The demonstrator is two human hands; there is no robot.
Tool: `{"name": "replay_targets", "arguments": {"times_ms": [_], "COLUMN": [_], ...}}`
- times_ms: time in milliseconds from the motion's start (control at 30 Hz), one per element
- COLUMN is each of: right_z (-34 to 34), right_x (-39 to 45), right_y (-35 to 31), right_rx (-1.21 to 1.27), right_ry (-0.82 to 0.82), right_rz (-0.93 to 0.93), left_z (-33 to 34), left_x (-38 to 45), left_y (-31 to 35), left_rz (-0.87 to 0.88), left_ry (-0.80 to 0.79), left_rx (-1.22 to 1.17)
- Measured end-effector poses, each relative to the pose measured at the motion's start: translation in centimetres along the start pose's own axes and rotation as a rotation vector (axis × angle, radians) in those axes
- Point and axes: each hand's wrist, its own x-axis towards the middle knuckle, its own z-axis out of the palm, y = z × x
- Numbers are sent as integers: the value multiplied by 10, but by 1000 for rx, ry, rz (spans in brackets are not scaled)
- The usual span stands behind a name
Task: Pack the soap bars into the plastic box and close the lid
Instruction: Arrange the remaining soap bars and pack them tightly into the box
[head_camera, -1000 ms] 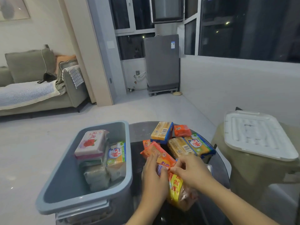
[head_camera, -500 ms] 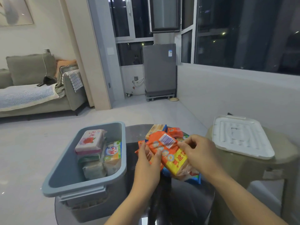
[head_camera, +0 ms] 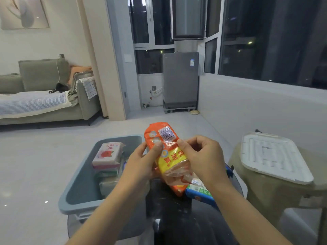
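I now hold the orange soap pack [head_camera: 163,151] high in front of me with both hands; one second ago it was low on the dark worktop [head_camera: 177,218] among the other bars, so it has been lifted clear of the pile. The fingers of my left hand [head_camera: 141,165] are pressed on its left edge, thumb on the front, and the fingers of my right hand [head_camera: 200,156] pinch the clear wrapper at its right side. The pack is upright, a little tilted, and it hangs above the gap between the grey box [head_camera: 70,197] and the remaining bars, of which I see only a blue and green pack [head_camera: 200,193] under my right wrist. Inside the box there are already some bars, with a pink and white soap [head_camera: 108,153] on top of the stack. The white lid [head_camera: 272,156] lies on a stool [head_camera: 265,191] at my right, well apart from the box. I judge the next step is to bring this pack left and down into the box; the loose wrapper may slip.
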Motion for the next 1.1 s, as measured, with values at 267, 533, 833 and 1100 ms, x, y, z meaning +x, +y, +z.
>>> {"name": "replay_targets", "arguments": {"times_ms": [267, 533, 833, 1100], "right_z": [49, 79, 93, 98], "right_x": [0, -3, 1, 5], "right_y": [-13, -8, 7, 18], "right_rx": [132, 88, -115, -313], "right_ry": [-136, -349, -442, -544], "right_rz": [24, 52, 114, -21], "left_z": [-69, -115, -124, -124], "left_x": [15, 29, 35, 42], "left_y": [31, 40, 10, -2], "left_rz": [-175, -408, -669, -804], "left_ry": [-4, -71, -93, -131], "left_rx": [109, 209, 154, 262]}}
